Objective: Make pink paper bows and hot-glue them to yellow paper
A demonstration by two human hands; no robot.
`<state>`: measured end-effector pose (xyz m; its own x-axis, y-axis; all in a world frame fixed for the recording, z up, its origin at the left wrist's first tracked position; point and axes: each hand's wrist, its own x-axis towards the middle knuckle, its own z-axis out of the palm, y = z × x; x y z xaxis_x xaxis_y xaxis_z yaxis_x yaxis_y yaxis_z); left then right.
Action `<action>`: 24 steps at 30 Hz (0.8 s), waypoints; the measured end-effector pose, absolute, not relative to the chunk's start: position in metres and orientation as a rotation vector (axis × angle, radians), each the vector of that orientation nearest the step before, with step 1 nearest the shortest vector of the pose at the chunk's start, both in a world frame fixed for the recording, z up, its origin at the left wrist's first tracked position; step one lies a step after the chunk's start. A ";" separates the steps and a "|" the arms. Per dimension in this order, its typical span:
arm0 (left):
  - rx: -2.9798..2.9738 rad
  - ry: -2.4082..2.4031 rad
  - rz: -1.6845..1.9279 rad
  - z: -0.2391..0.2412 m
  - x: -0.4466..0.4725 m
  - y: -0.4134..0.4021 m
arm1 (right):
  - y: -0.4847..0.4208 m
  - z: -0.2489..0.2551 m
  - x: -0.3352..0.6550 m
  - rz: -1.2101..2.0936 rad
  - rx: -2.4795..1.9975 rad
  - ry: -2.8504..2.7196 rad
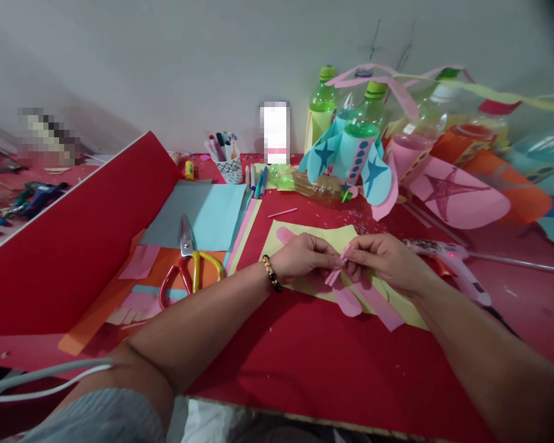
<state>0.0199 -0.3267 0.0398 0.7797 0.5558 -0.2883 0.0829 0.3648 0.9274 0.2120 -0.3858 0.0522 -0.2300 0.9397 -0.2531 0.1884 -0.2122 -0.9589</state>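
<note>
Two pinched grips: left hand (307,255) and right hand (382,257) share small pink paper piece (334,275) above yellow sheet (337,232), close together probably for control; scissors (187,248) aside, likely handy.

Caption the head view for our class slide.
Left hand and right hand pinch narrow pink paper above yellow paper, with scissors and decorated plastic bottles nearby.

Closed off behind by a plain grey wall (166,55), softly lit, faintly shadowed at left. Furnished with a red-topped table (332,363), rough along the near edge, and divided at left by a white-edged red panel (96,215).
</note>
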 end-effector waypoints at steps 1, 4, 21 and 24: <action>1.179 0.645 0.332 0.040 0.020 -0.327 | -0.386 0.052 0.213 1.517 -1.376 -1.406; 1.221 0.643 0.338 0.040 0.020 -0.327 | -0.386 0.052 0.212 1.515 -1.382 -1.408; 1.330 0.671 0.333 0.036 0.021 -0.329 | -0.391 0.054 0.206 1.436 -1.442 -1.484; 1.309 0.683 0.323 0.037 0.021 -0.330 | -0.392 0.055 0.204 1.406 -1.457 -1.505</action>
<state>0.0213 -0.3303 0.0375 0.7649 0.5817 -0.2768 0.1547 0.2513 0.9555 0.2044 -0.3920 0.0550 -0.2092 0.9484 -0.2382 0.3022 -0.1690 -0.9382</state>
